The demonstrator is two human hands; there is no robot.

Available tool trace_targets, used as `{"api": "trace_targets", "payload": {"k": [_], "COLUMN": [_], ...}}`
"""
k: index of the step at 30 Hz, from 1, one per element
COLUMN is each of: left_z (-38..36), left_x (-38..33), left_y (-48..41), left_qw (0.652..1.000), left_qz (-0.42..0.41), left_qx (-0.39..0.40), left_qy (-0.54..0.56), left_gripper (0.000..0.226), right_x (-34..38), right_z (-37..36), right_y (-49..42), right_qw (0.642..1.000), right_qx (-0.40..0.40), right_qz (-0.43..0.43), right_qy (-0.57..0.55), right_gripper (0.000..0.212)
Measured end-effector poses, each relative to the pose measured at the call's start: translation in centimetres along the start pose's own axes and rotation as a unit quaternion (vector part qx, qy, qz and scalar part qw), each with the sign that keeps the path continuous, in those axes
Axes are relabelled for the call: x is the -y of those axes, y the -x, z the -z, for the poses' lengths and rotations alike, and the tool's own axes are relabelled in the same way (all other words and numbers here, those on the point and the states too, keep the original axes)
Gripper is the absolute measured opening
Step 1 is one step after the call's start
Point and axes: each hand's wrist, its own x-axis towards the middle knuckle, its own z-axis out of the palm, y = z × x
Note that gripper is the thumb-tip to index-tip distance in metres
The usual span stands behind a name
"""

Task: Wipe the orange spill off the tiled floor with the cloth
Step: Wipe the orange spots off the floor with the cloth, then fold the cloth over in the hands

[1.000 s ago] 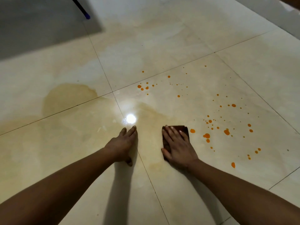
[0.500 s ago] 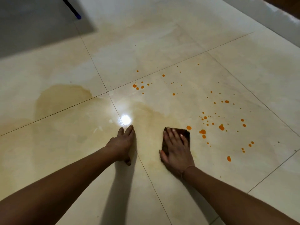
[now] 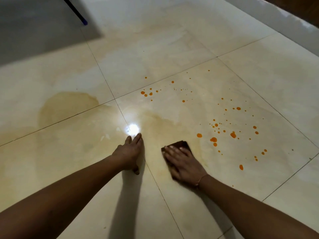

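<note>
1. Pressing down on a dark brown cloth, the right hand lies flat, fingers straight and close together, pointing toward the far edge of the tile. Only the far end of the cloth shows beyond the fingertips; the rest is hidden under the palm.
2. The cloth sits on the tiled floor, on the large tile to the right of the grout line that runs between the two hands, near that tile's left edge.
3. The orange spill is a scatter of drops over the same tile. The thickest cluster lies to the right of the cloth, its nearest drop close to the cloth's far right corner but apart from it. A smaller cluster sits near the tile's far left corner, and a few drops lie toward its right edge.
4. The left hand rests on the floor just left of the grout line, fingers straight and together, holding nothing. Its fingertips reach a bright glare on the glossy surface.
5. A thin bracelet circles the right wrist.
6. A tan stain marks the tile beyond the left hand.
7. A grey mat covers the far left corner of the floor, with a dark rod with a blue tip above it.
</note>
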Motion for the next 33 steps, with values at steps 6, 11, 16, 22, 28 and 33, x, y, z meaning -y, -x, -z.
{"api": "trace_targets", "payload": {"k": [6,11,16,22,28,33], "left_z": [0.8,5.6,16.1,36.9,53.4,60.7], "left_x": [-0.1,-1.6,-4.1,-8.3,-12.6,-15.2], "left_y": [2.2,9.0,18.2,32.1,45.4,52.9], "left_qw": [0.999,0.998,0.956,0.808,0.713,0.616], "left_qz": [-0.019,0.022,0.043,0.05,0.069,0.079], "left_qx": [-0.002,0.05,0.012,-0.002,-0.119,-0.193], "left_qy": [-0.045,0.041,0.29,0.588,0.687,0.76], "left_gripper": [0.104,0.07,0.053,0.044,0.028,0.028], "right_x": [4.9,5.9,5.9,9.7,10.9,10.9], "right_z": [1.5,13.0,27.5,53.4,76.5,88.9], "right_y": [-1.1,-1.4,-2.9,-3.9,-1.3,2.7], "right_qw": [0.974,0.905,0.826,0.726,0.721,0.751], "right_qx": [-0.001,0.131,0.098,0.016,-0.027,0.031], "right_qz": [-0.16,-0.237,-0.357,-0.398,-0.375,-0.26], "right_qy": [-0.159,-0.327,-0.424,-0.56,-0.582,-0.606], "right_gripper": [0.048,0.023,0.028,0.022,0.034,0.016]}}
